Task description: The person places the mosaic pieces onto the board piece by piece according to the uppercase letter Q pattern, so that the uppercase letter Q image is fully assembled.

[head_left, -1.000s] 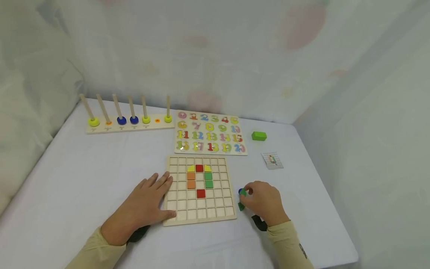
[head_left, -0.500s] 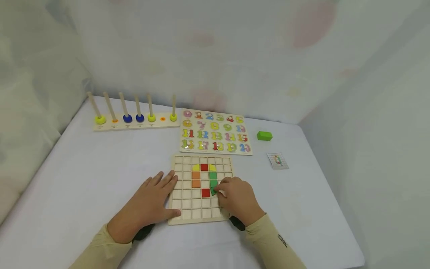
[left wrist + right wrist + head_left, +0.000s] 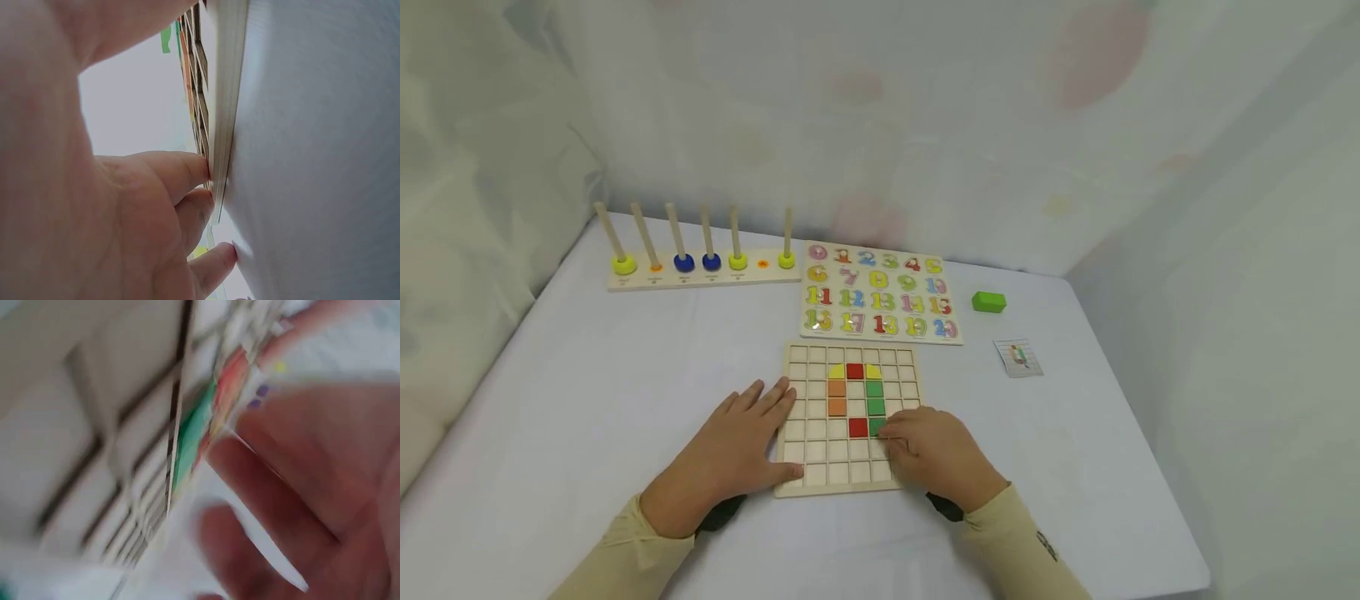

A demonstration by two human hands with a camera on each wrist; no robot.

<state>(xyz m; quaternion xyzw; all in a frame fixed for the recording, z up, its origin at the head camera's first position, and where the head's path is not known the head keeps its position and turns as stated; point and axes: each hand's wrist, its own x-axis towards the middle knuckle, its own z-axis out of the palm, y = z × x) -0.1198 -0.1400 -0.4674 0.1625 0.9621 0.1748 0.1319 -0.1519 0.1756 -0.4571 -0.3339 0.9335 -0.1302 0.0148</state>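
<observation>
A wooden grid board (image 3: 816, 490) lies on the white table, holding several coloured tiles in a ring. My left hand (image 3: 730, 454) lies spread on its left edge; in the left wrist view, the fingers (image 3: 187, 172) touch the wooden rim. My right hand (image 3: 942, 454) is over the board's right side, its fingertips touching a green tile (image 3: 876, 427) beside the lower red tile (image 3: 858, 427). That green tile lies in its cell, partly covered by the fingertips. In the blurred right wrist view, the fingers (image 3: 275, 481) look loosely extended near the board.
Behind the board lies a number puzzle (image 3: 880, 292). A peg counting stand (image 3: 700, 279) with yellow and blue beads is at the back left. To the right are a green block (image 3: 988, 302) and a small printed card (image 3: 1018, 357).
My right hand came left from beside the board carrying a green tile, set it in the cell beside the lower red tile, and straightened it there. The left hand stayed on the board.
</observation>
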